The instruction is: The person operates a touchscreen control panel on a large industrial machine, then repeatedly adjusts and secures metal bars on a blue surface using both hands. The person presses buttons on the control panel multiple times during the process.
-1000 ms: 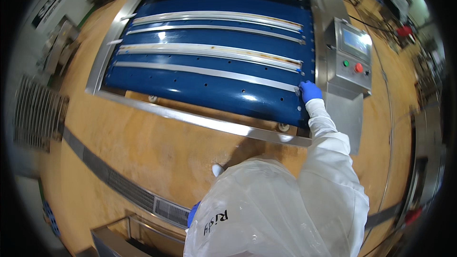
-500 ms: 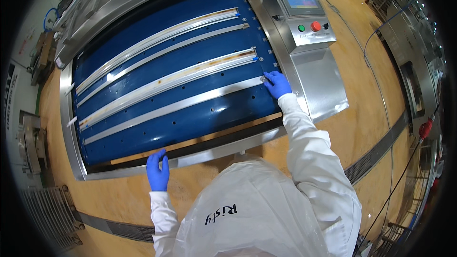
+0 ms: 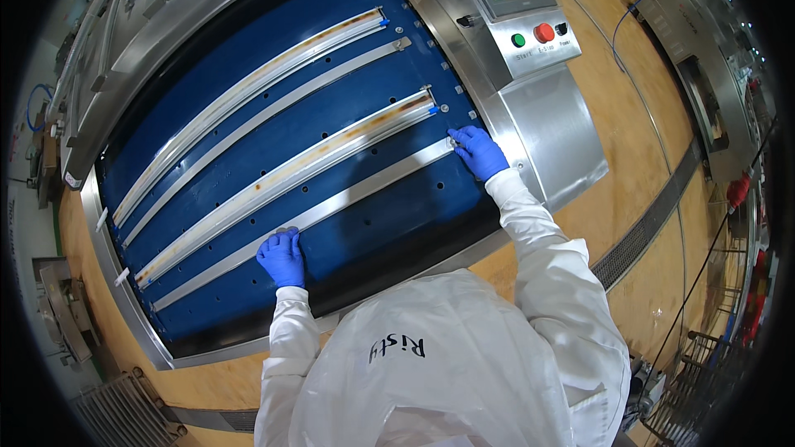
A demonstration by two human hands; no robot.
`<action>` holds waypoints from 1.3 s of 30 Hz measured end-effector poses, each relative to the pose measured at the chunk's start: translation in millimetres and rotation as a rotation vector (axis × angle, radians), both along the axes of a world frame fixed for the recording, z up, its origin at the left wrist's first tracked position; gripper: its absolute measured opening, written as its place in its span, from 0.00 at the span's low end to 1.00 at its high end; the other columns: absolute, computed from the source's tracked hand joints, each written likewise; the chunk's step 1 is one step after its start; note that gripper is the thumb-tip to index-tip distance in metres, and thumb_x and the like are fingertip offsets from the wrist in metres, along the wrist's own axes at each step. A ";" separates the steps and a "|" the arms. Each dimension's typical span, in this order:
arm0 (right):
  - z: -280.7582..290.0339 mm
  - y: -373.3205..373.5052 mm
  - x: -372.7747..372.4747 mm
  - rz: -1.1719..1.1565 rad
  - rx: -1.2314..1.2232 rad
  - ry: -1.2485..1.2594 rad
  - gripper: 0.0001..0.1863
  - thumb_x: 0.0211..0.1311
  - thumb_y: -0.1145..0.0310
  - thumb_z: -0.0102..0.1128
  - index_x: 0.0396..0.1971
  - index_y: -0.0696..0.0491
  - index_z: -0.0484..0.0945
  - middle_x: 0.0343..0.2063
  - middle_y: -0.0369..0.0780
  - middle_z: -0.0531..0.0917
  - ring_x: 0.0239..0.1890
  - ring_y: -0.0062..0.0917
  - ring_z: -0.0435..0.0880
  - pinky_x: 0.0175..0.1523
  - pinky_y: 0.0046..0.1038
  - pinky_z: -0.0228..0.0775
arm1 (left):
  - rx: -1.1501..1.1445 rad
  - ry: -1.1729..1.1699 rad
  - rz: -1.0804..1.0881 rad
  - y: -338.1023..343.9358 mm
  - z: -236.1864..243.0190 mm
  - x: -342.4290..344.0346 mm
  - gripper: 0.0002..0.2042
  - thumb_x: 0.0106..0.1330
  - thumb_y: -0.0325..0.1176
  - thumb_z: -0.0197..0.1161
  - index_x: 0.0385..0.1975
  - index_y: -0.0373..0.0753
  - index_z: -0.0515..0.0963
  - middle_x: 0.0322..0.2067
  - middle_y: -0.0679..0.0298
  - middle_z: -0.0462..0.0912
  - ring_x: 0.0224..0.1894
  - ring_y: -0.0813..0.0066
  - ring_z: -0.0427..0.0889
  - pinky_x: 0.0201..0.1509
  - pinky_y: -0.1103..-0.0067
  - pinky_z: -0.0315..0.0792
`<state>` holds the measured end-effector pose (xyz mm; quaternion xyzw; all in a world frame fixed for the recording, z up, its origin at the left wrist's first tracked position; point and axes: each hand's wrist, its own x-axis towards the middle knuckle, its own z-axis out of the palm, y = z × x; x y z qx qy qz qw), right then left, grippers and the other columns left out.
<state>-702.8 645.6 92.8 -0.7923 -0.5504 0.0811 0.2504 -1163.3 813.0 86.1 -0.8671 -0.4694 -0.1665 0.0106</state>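
A blue machine bed (image 3: pixel 397 223) lies before me, crossed by long metal bars. The nearest is a flat silver metal strip (image 3: pixel 356 192). My right hand (image 3: pixel 479 152), in a blue glove, has its fingers closed at the right end of this strip, by a small end fastener. My left hand (image 3: pixel 281 257), gloved too, has its bent fingers closed on the strip further left; the fingertips partly hide it. Beyond lies a silver sealing bar (image 3: pixel 290 170) with a brown-stained top, then another flat strip (image 3: pixel 273 103) and a second stained bar (image 3: pixel 248 87).
Right of the bed stands a steel control box (image 3: pixel 522 29) with a screen, a green button (image 3: pixel 518 40) and a red button (image 3: pixel 544 32). A raised steel lid (image 3: pixel 124 66) is at the far left. A floor drain (image 3: pixel 633 240) crosses the yellow floor.
My left hand has moved from the bed's front edge forward onto the near strip. My right hand stays at the strip's right end. The view has shifted, bringing the bed closer.
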 end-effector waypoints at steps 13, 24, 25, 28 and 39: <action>15.8 13.2 -8.6 -0.098 0.028 0.011 0.21 0.60 0.72 0.61 0.54 0.46 0.78 0.46 0.42 0.80 0.49 0.38 0.78 0.58 0.34 0.71 | -0.023 -0.096 -0.127 9.8 8.4 2.1 0.05 0.64 0.36 0.63 0.38 0.53 0.81 0.37 0.70 0.80 0.44 0.68 0.75 0.55 0.68 0.61; 35.2 33.4 3.3 0.032 -0.286 -0.260 0.12 0.64 0.57 0.57 0.41 0.48 0.81 0.37 0.41 0.83 0.42 0.36 0.82 0.46 0.38 0.75 | -0.069 -0.104 -0.107 10.3 2.2 -2.5 0.07 0.63 0.38 0.64 0.40 0.56 0.79 0.39 0.71 0.78 0.48 0.67 0.73 0.58 0.66 0.59; 29.8 33.9 3.1 0.006 -0.302 -0.272 0.12 0.64 0.57 0.57 0.41 0.48 0.80 0.37 0.41 0.83 0.42 0.37 0.82 0.46 0.38 0.75 | -0.071 -0.104 -0.107 11.0 3.0 -2.3 0.07 0.64 0.38 0.63 0.40 0.56 0.79 0.39 0.71 0.78 0.48 0.67 0.73 0.59 0.66 0.59; 23.5 37.4 -8.5 -0.178 -0.355 -0.183 0.15 0.65 0.55 0.58 0.43 0.48 0.81 0.38 0.43 0.83 0.44 0.40 0.82 0.48 0.39 0.75 | -0.060 -0.106 -0.104 8.4 2.2 0.2 0.07 0.64 0.39 0.63 0.41 0.56 0.79 0.39 0.70 0.78 0.48 0.66 0.73 0.59 0.65 0.59; 43.5 -5.3 2.4 -0.329 -0.165 0.110 0.10 0.59 0.60 0.67 0.35 0.49 0.85 0.32 0.41 0.86 0.35 0.34 0.85 0.43 0.32 0.76 | -0.016 -0.137 -0.098 8.1 -7.6 -3.3 0.06 0.64 0.40 0.63 0.40 0.55 0.81 0.38 0.71 0.79 0.46 0.66 0.74 0.56 0.66 0.61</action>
